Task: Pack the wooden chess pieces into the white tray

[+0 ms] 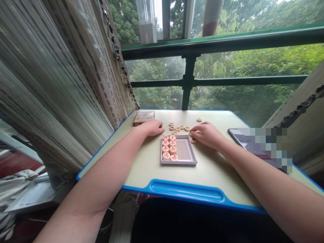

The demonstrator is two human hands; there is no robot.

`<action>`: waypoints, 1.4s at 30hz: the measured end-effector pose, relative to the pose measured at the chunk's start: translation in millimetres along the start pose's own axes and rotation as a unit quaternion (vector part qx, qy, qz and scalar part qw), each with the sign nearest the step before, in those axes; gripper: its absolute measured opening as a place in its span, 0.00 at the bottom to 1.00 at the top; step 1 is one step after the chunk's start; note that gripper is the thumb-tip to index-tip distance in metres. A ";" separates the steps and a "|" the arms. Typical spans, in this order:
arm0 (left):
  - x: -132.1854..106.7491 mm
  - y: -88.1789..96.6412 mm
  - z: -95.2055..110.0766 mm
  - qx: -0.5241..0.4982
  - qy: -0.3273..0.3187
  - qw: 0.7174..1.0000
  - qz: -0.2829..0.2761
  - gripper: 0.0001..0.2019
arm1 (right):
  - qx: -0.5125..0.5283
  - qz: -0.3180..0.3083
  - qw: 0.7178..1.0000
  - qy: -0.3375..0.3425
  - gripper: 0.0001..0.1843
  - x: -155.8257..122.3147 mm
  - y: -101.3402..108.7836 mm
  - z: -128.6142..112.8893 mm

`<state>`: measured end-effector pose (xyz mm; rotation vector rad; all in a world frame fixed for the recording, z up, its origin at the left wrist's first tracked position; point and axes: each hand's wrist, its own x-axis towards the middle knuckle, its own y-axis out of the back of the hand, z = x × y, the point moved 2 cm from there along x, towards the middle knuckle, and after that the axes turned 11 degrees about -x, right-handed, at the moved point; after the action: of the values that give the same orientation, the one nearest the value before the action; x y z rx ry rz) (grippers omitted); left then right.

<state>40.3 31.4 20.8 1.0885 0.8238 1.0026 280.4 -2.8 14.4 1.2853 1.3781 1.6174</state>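
A shallow open box (187, 163) lies on the table with two columns of wooden Chinese chess pieces (172, 143) in its left half, red characters facing up. My left hand (155, 127) rests on the table left of the box's far corner, fingers curled in, with nothing visible in them. Beyond the box's right corner, my right hand (206, 134) has its fingertips closed on a Chinese chess piece (191, 133), partly covered by the fingers. Another piece (193, 139) lies just under that hand. Several loose pieces (178, 129) are scattered behind the box.
A decorated flat box (143, 117) sits at the table's far left. One piece (199, 119) lies apart near the back. On the right is a phone (249, 145), partly pixelated. A blue pen groove (187, 190) runs along the near edge; curtains and a railed window surround the table.
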 end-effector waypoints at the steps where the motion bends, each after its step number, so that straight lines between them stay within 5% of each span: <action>1: -0.2 1.3 0.3 0.007 0.001 1.000 0.010 0.16 | -0.002 0.005 1.000 0.009 0.12 -0.8 0.8 -1.0; 10: -2.3 13.4 -6.2 0.061 0.026 0.996 0.067 0.16 | 0.061 0.088 0.992 0.060 0.09 -4.4 5.8 -4.9; 14: -3.6 12.8 -5.7 0.076 0.017 0.994 0.081 0.17 | 0.080 0.073 0.991 0.080 0.09 -4.7 3.3 -6.3; 26: -2.3 9.2 -7.7 0.070 0.033 0.996 0.054 0.19 | 0.027 0.030 0.999 0.031 0.11 -1.8 -1.4 0.0; 34: -2.6 7.1 -6.8 0.066 -0.005 0.995 0.071 0.18 | 0.053 0.071 0.996 -0.001 0.14 -2.9 6.4 2.5; 36: -3.1 7.3 -3.7 0.066 -0.032 0.994 0.086 0.19 | 0.070 0.086 0.993 0.029 0.15 -8.3 18.1 -4.9; 42: -5.3 9.1 1.7 0.075 -0.052 0.989 0.118 0.19 | 0.169 0.060 0.949 0.257 0.06 -41.4 40.6 -55.3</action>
<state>37.9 27.2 30.2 1.3796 0.7044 1.0834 245.9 -68.7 44.3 1.1942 1.9974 1.9525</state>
